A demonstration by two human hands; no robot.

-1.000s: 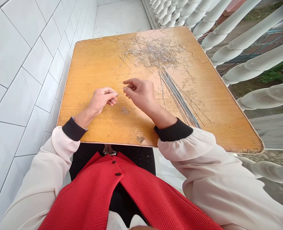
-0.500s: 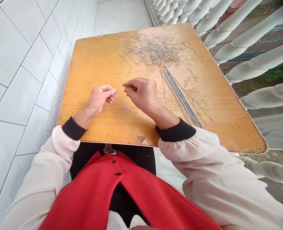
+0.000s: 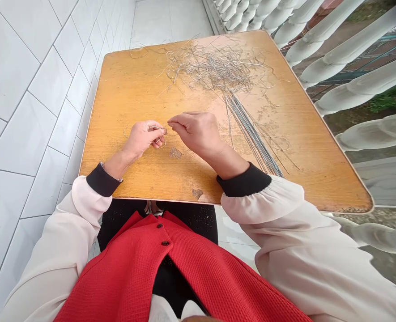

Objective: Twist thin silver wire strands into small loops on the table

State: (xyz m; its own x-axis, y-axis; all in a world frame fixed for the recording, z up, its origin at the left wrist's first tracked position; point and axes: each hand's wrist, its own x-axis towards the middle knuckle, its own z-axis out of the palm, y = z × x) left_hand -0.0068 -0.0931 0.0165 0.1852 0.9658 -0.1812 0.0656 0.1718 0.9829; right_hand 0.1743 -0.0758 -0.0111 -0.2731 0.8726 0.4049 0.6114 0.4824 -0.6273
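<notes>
Over the left part of the wooden table (image 3: 130, 96), my left hand (image 3: 147, 137) is closed in a pinch on a thin bent wire (image 3: 125, 131), whose loops stick out past the fingers. Just to its right, my right hand (image 3: 198, 132) is closed too, thumb and forefinger pressed together close to the left fingertips. A fine end of wire seems to run between the two pinches. Right of my right hand lies a bundle of straight grey wires (image 3: 251, 134), pointing away from me.
A tangled heap of loose curly wire (image 3: 218, 67) covers the far middle of the table. A white tiled wall (image 3: 30, 103) runs along the left. White balusters (image 3: 338, 67) line the right side. Worn patches (image 3: 175, 153) mark the tabletop.
My right hand has shifted slightly left, bringing its fingertips nearer to the left hand's. The left hand has turned a little, and less of the wire loop shows below it.
</notes>
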